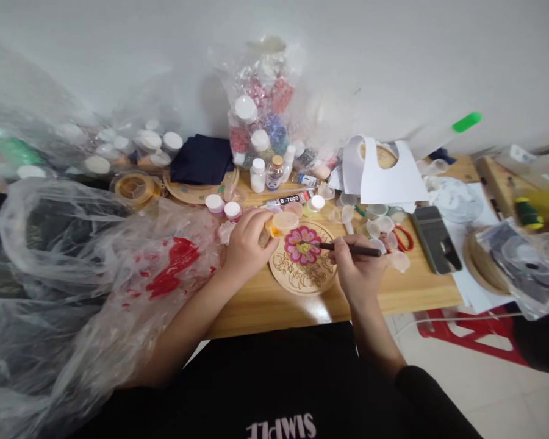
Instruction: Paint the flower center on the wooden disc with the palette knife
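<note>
A round wooden disc (304,268) with an engraved floral pattern lies on the wooden table (421,286); its upper flower (302,244) is painted pink with a yellow centre. My right hand (357,268) pinches a dark thin paintbrush (350,248) whose tip rests on the flower. My left hand (247,244) is closed around a small pot of orange-yellow paint (280,224) at the disc's upper left edge.
Large clear plastic bags (73,274) cover the left of the table. Small paint pots (224,206), bottles (266,174), a B-7000 glue tube (289,199), a bag of beads (260,116), red scissors (402,238), a phone (435,239) and white paper (384,171) crowd the back and right.
</note>
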`<state>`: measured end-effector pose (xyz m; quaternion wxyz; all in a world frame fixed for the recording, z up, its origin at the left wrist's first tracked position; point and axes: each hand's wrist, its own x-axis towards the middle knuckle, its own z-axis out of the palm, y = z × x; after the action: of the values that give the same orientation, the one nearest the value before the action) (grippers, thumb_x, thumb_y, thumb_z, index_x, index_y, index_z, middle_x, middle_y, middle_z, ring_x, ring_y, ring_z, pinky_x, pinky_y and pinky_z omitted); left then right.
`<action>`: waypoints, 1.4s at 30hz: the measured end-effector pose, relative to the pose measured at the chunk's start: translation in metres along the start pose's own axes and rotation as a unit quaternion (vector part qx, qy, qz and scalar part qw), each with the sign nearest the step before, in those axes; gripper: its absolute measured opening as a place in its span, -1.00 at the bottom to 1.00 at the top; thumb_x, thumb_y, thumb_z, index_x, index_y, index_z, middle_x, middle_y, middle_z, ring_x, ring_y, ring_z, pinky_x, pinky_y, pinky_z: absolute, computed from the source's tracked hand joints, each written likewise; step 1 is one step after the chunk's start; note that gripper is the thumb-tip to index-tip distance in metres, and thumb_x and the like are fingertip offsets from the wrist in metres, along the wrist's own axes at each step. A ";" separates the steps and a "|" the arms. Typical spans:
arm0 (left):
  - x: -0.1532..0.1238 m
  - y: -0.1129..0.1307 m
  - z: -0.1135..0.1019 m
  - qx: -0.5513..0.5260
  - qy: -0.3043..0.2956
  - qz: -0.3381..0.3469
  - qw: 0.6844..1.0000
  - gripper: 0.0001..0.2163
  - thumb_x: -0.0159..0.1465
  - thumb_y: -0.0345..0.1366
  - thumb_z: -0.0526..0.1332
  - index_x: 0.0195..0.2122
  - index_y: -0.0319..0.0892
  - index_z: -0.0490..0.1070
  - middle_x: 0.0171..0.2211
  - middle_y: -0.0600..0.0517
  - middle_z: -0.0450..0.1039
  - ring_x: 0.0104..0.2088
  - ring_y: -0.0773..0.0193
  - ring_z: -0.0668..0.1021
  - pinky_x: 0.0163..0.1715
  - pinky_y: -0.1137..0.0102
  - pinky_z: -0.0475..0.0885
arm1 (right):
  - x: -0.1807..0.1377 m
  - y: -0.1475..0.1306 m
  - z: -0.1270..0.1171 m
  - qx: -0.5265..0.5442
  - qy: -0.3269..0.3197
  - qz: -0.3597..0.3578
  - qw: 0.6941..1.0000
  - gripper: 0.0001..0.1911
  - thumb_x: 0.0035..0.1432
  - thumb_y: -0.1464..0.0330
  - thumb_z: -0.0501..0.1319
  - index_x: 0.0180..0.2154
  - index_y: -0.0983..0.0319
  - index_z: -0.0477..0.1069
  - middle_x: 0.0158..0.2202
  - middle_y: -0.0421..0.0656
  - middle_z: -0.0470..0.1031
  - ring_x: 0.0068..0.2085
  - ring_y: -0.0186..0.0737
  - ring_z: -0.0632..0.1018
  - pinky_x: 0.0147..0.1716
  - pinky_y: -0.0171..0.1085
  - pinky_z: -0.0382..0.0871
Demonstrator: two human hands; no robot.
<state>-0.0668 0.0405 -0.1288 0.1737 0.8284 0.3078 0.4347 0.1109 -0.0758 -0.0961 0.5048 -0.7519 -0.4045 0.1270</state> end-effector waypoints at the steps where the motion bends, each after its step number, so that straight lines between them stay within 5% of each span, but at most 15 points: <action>1: 0.000 0.000 0.000 0.000 0.001 0.000 1.000 -0.70 0.20 -0.50 0.29 -0.05 -0.15 0.39 -0.11 -0.06 0.59 -0.06 0.12 0.62 -0.05 0.19 0.59 | 0.000 0.000 0.000 0.003 -0.002 0.002 1.000 -0.77 0.17 0.26 0.24 -0.50 0.19 0.41 -0.61 -0.25 0.50 -0.60 -0.33 0.48 -0.57 -0.31 0.35; 42: 0.003 0.002 -0.002 0.000 0.012 0.003 1.000 -0.70 0.19 -0.51 0.30 -0.06 -0.16 0.40 -0.12 -0.06 0.59 -0.08 0.12 0.63 -0.06 0.20 0.59 | 0.002 -0.004 0.005 0.026 -0.010 -0.014 1.000 -0.79 0.16 0.29 0.25 -0.50 0.20 0.44 -0.62 -0.26 0.48 -0.60 -0.34 0.47 -0.58 -0.32 0.34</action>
<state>-0.0669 0.0408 -0.1246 0.1684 0.8238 0.3076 0.4453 0.1077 -0.0703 -0.0940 0.5218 -0.7315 -0.4169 0.1374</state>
